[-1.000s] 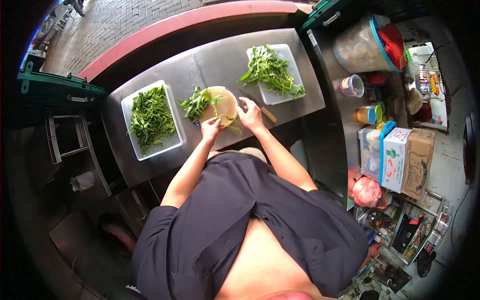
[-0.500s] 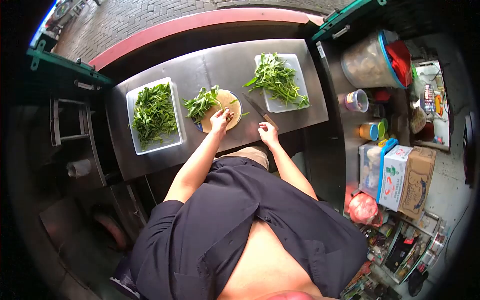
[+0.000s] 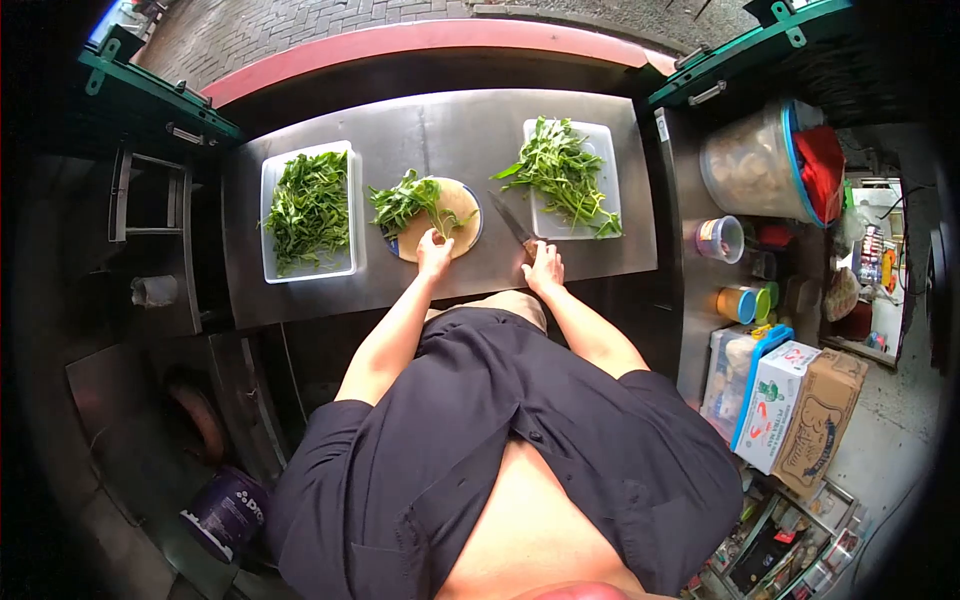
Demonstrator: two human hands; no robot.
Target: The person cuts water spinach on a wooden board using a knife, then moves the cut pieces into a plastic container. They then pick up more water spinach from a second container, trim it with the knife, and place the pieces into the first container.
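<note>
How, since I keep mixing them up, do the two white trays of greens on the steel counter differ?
The left tray holds short loose leaves spread inside its rim; the right tray holds longer stemmed sprigs, some poking past its edge toward the cutting board. The knife lies beside the right tray, away from the left tray. Both are white, rectangular and rest on the steel counter.

On the table [image 3: 440,120], the board [image 3: 420,240] lay between a left tray [image 3: 310,272] and a right tray [image 3: 545,226], the knife [image 3: 508,220] just right of the board.
</note>
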